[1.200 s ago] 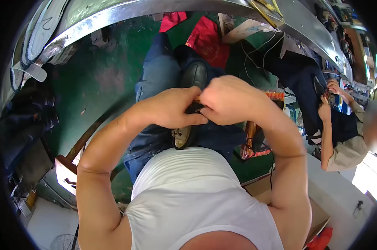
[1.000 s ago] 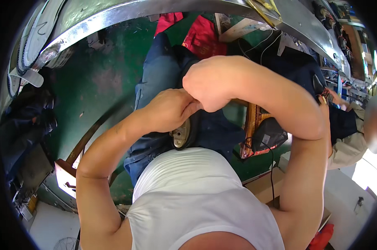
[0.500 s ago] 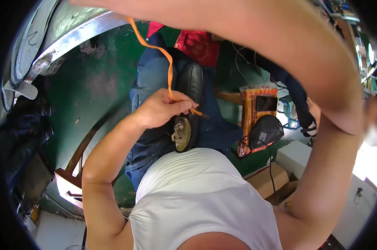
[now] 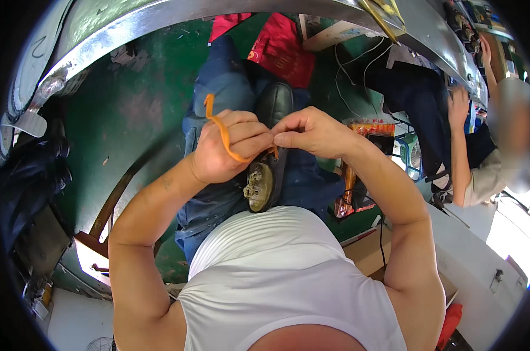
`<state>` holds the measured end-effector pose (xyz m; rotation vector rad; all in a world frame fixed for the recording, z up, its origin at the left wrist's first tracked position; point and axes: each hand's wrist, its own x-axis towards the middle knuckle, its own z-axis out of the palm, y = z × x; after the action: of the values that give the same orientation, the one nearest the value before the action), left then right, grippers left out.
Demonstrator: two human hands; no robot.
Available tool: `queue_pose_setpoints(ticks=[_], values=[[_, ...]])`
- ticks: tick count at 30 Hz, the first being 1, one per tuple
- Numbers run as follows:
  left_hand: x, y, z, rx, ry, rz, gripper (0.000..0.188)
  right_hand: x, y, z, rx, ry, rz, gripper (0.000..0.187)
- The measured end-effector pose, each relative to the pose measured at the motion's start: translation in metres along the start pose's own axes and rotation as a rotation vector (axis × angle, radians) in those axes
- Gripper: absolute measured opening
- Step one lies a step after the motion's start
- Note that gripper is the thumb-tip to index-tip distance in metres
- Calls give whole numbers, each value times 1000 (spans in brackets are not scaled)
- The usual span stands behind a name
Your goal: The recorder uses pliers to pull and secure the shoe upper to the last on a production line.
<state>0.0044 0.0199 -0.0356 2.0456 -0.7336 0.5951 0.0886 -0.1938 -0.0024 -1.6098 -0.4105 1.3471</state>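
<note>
Shoe (image 4: 274,104), 1 orange cord (image 4: 223,131), 2 hands (image 4: 213,155) (image 4: 322,134)

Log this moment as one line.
left hand: holding orange strip | right hand: fingertips meeting left hand's, grip unclear | black shoe: against blue trousers, toe pointing away

A shoe workshop is suggested: a black shoe (image 4: 275,102), filled by a hard form (image 4: 259,190), is supported on the lap (image 4: 209,207); a scuffed green floor (image 4: 133,117) is overhung by a long metal-edged worktop (image 4: 153,23); a co-worker (image 4: 488,180) is seen near that worktop's right-hand edge.
</note>
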Motion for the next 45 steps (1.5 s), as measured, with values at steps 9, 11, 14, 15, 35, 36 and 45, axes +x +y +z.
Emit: queue_pose_setpoints(ticks=[9,11,14,15,35,36,45], values=[[-39,8,7,-962,2,-1098,15,-39,-12,-4,-1242,98,-272,11],[-26,11,5,-1098,48,-1261,19,-40,-11,-5,-1210,146,-378,11],[-9,13,-2,-990,-212,-1191,27,-36,-36,8,-899,176,-198,10],[2,21,-4,-654,-384,-924,33,-35,-34,13,-907,260,-410,12],[-5,13,4,31,-83,-87,27,-7,-4,19,-172,298,-34,28],[-7,12,7,68,-7,-72,26,-1,0,17,-266,211,-129,28],[-20,26,10,140,173,-167,24,-14,30,32,-181,413,-357,11]])
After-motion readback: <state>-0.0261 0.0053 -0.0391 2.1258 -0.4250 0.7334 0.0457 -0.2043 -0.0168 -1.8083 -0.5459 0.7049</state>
